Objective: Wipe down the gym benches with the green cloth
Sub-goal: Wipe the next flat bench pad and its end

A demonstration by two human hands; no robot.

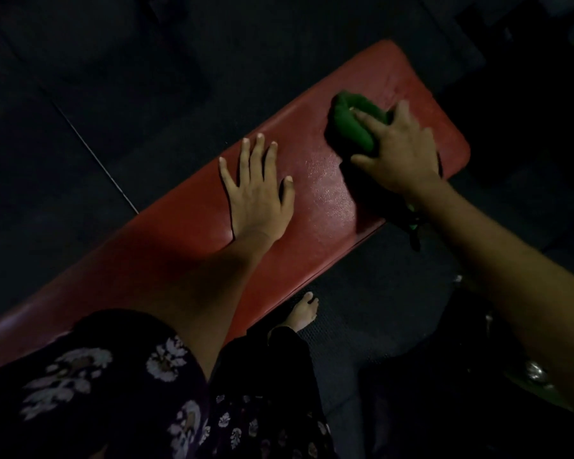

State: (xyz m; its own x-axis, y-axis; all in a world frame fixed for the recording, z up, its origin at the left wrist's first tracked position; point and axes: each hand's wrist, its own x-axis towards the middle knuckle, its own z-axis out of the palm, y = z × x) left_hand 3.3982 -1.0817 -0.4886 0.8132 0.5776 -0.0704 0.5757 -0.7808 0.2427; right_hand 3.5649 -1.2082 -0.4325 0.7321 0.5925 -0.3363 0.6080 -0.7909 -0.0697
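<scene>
A red padded gym bench [186,233] runs diagonally from lower left to upper right. My left hand [257,190] lies flat on its middle, fingers spread and straight. Near the bench's far end my right hand [398,150] grips a bunched green cloth [348,122] and presses it onto the pad. The thumb and fingers curl round the cloth, and part of it is hidden under the palm. The pad between the two hands looks shiny and damp.
Dark rubber floor mats [90,104] surround the bench. My bare foot [304,313] stands on the floor beside the bench's near edge. Dim equipment shapes sit at the lower right [537,372]. The room is very dark.
</scene>
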